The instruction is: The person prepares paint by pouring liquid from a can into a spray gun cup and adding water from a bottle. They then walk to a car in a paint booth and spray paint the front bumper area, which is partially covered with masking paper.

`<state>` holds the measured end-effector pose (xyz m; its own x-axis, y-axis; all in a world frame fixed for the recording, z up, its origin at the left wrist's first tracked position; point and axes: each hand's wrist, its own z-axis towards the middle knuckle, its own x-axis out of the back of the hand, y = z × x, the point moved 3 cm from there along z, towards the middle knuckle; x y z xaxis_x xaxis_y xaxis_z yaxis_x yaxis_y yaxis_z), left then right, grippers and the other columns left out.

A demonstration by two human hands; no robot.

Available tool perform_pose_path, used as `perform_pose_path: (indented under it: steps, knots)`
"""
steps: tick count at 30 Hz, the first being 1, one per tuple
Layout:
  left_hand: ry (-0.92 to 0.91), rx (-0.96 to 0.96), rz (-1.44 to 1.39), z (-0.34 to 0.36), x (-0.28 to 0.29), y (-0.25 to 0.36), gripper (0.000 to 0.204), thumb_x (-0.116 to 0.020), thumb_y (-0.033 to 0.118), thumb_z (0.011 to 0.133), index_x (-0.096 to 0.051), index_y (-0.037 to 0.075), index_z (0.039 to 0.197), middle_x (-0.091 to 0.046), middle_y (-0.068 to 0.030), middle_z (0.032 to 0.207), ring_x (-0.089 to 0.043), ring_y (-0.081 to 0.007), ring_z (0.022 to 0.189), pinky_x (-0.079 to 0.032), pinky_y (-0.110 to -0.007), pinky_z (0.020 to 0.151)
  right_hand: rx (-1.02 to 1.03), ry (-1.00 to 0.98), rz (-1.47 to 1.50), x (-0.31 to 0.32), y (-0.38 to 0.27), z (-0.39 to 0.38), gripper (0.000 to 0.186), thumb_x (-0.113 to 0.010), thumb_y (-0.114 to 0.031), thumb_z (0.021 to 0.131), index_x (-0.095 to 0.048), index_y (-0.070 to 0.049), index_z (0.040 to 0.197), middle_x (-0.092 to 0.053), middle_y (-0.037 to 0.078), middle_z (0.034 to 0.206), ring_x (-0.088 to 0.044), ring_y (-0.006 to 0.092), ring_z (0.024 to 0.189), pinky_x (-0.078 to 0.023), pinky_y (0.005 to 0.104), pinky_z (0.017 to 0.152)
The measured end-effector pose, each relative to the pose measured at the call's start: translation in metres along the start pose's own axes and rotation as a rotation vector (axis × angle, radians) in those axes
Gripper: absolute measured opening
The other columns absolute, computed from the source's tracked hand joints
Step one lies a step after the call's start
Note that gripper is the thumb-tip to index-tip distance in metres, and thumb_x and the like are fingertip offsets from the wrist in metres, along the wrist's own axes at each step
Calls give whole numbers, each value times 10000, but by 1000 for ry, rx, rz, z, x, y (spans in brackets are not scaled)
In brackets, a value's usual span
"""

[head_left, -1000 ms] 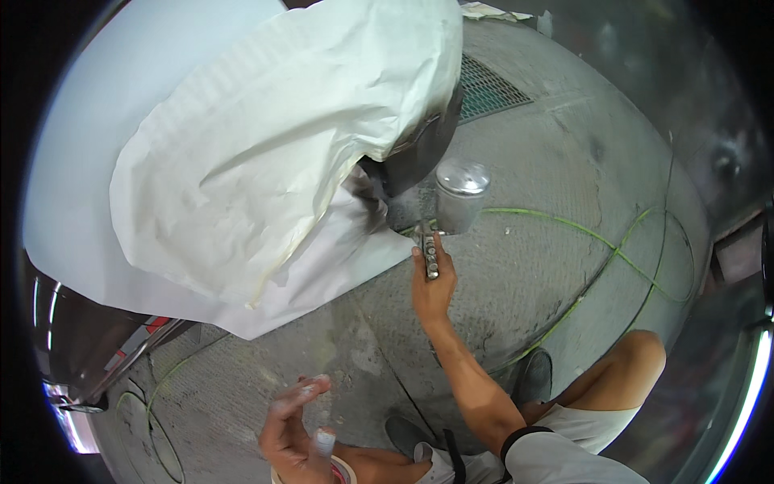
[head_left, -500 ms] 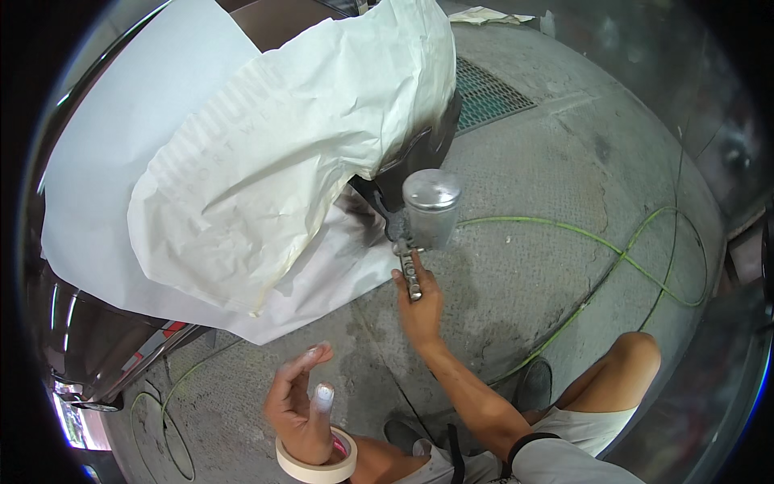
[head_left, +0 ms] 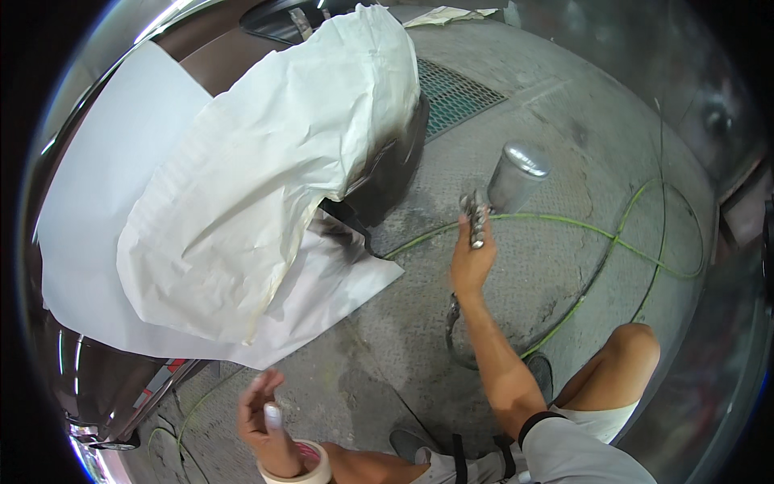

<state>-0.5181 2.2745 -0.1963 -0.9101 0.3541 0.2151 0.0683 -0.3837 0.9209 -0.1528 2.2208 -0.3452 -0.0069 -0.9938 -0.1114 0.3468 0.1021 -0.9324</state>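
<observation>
My right hand (head_left: pixel 472 262) grips a spray gun (head_left: pixel 518 179) with a lidded silver metal cup, held over the floor to the right of a car's wheel area. Its handle is wrapped by my fingers. At the lower left my left hand (head_left: pixel 262 423) holds nothing, fingers loosely bent and thumb apart, with pale residue on the thumb. Around my left wrist hangs a roll of masking tape (head_left: pixel 321 469). Crumpled whitish masking paper (head_left: pixel 274 153) covers part of the dark car (head_left: pixel 101 375); beneath its right edge a dark curved part (head_left: pixel 391 177) shows.
A smoother white sheet (head_left: pixel 97 210) lies behind the crumpled paper. The green air hose (head_left: pixel 556 223) loops across the grey floor (head_left: pixel 564 145) on the right. A floor grate (head_left: pixel 455 93) lies beyond the car part. My bent knee (head_left: pixel 633 347) is at the lower right.
My right hand has carried the spray gun right and away from the car part, and the gun has turned. My left hand has dropped slightly lower and to the left.
</observation>
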Motion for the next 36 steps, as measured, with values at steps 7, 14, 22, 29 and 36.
perform_pose_path:
  steps: [7,14,22,29,36]
  knots:
    - [113,252,-23,-31,61,-13,605,-569,386,941,-403,17,1391,-539,-198,1287,-560,-290,1161,-392,-404,1058,109,-42,-173,12,-37,101,471,-665,-219,900,-557,63,1262,-679,237,957,-669,246,818,-502,339,724]
    - [-158,451,313,-102,48,-23,664,-538,405,954,-340,-16,1427,-411,-251,1422,-461,-344,1273,-328,-442,1083,293,-247,-172,20,-38,205,388,-677,-278,890,-642,30,1125,-673,172,869,-609,164,702,-472,306,629]
    - [-215,315,565,-125,-9,-22,566,-420,419,993,-424,-19,1351,-465,-255,1360,-502,-396,1203,-414,-460,1022,4,-407,-200,89,-24,229,389,-634,-413,904,-701,-33,957,-636,-3,709,-499,43,560,-398,227,472]
    - [259,612,440,-109,-45,-20,693,-386,539,977,-453,-51,1335,-507,-216,1318,-507,-328,1178,-414,-440,1013,-217,-485,-344,173,21,177,355,-632,-349,924,-679,-23,1059,-668,-1,807,-477,22,572,-380,193,488]
    - [198,622,523,-104,-42,-34,696,-349,545,985,-465,-51,1327,-537,-210,1289,-515,-337,1173,-404,-459,1023,-413,-588,-247,194,50,151,493,-641,-241,928,-526,47,1312,-654,152,1139,-607,174,1034,-461,328,935]
